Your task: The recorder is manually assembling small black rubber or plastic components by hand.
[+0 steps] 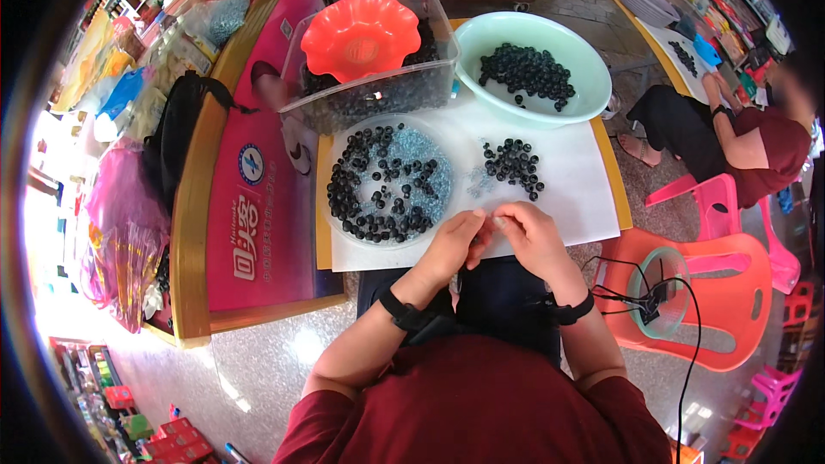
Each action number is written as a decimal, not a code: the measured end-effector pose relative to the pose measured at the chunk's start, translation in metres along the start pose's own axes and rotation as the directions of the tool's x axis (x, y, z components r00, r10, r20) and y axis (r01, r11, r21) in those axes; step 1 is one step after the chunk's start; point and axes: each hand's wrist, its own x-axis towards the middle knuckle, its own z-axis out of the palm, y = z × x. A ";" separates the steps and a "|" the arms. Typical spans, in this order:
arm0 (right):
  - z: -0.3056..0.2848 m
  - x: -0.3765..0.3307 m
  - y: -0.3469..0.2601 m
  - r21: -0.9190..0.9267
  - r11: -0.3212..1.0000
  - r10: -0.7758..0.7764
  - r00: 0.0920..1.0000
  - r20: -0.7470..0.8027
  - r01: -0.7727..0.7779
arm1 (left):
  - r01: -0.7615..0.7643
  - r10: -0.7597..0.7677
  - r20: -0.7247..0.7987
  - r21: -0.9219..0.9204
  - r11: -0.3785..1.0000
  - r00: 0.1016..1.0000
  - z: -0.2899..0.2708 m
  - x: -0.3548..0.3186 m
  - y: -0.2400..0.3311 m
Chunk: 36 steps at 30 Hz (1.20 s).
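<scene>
My left hand [454, 245] and my right hand [531, 236] meet at the near edge of a white sheet [567, 198]. Both have their fingertips pinched together; anything between them is too small to make out. Just beyond lies a loose pile of round black beads [514, 163], with small clear pieces [479, 182] beside it. To the left of the pile, a shallow round clear tray [330, 222] holds more black beads [361, 206] and many pale bluish clear pieces [434, 163].
A pale green basin [593, 77] with black beads stands at the back right. Behind the tray, a clear plastic box [378, 107] of dark pieces carries a red scalloped bowl [361, 39]. An orange chair [730, 292] with a cable-filled bowl is on my right; another person [748, 137] sits beyond.
</scene>
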 end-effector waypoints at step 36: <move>-0.003 -0.028 -0.018 -0.196 0.978 0.019 0.899 0.437 0.074 | -0.046 0.063 0.042 -0.316 0.947 0.997 -0.023 -0.040 0.010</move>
